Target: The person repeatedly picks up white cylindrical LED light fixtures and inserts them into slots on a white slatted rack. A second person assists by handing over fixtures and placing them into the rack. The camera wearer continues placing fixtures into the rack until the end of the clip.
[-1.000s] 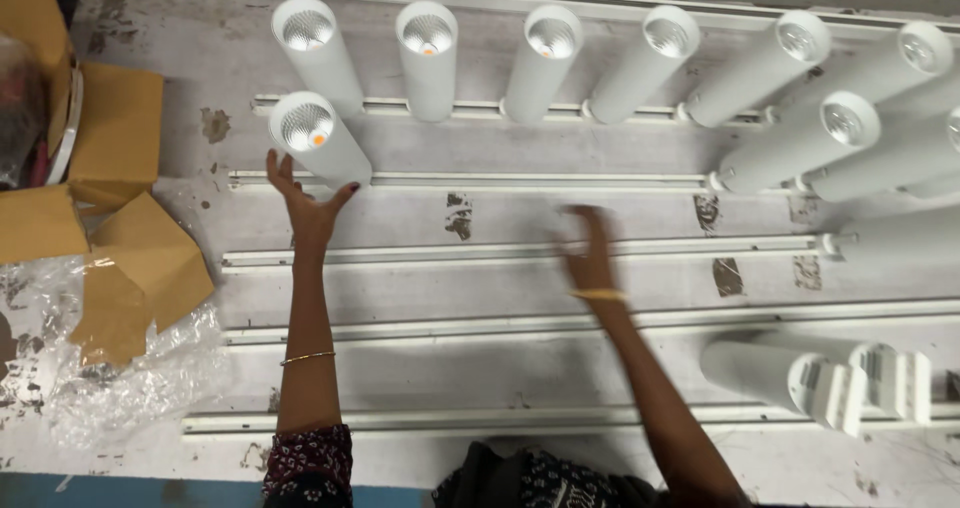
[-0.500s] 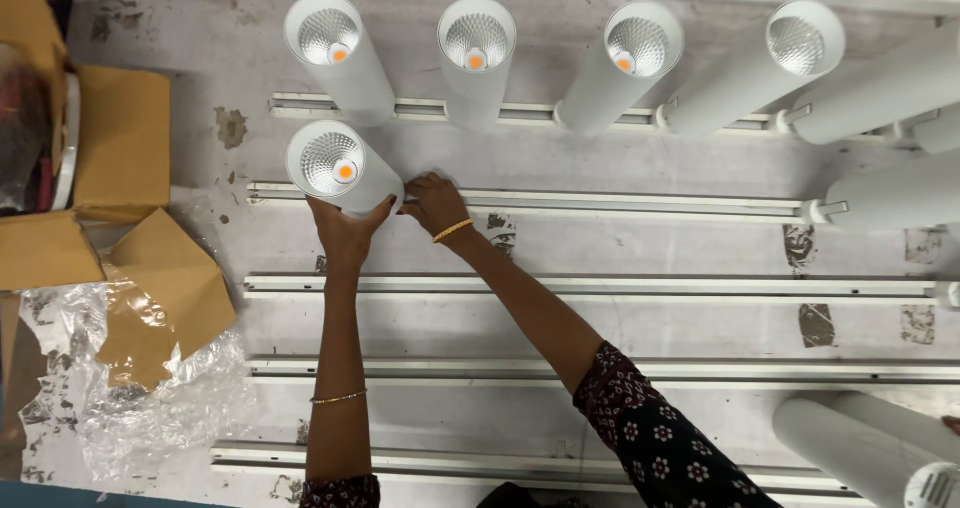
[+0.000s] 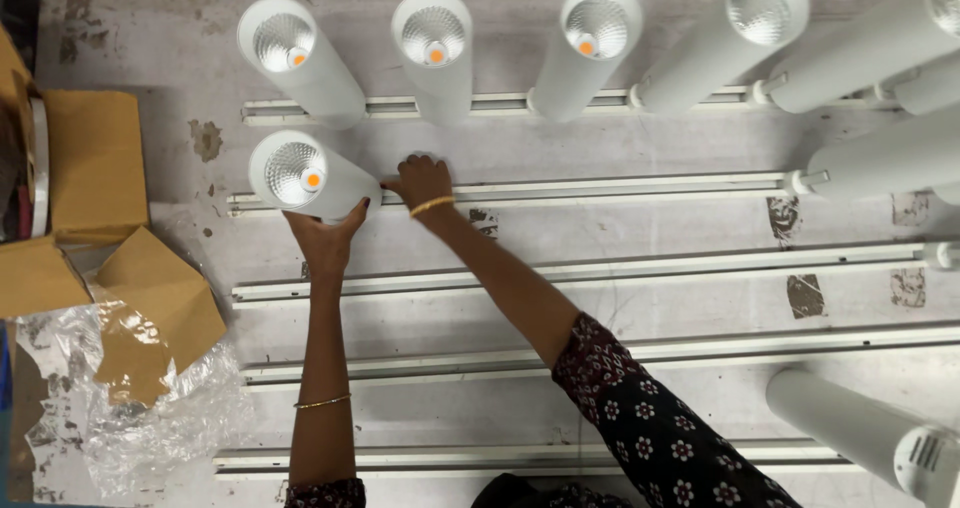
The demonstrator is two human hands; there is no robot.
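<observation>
Steadying a white cylindrical spotlight (image 3: 305,176) on a white track rail (image 3: 600,186).

Head view: the left hand (image 3: 325,240) cups the spotlight's lower side, fingers spread around it; the right hand (image 3: 422,180) closes on its base at the rail. If either grip loosens, the spotlight could tip toward the cardboard box (image 3: 95,163).

Surface: worn grey concrete floor (image 3: 150,68), stained and patchy, dark tape scraps at right. White track rails (image 3: 600,268) lie on it in parallel rows, running left to right from upper frame to bottom edge. White cylindrical spotlights (image 3: 435,53) sit along the top rail; one more spotlight (image 3: 300,173) at the left end of the second rail, others crowd the upper right, one lies lower right. Left edge: opened cardboard box (image 3: 95,163), loose cardboard flaps, crumpled clear plastic wrap (image 3: 165,418) lower left.
</observation>
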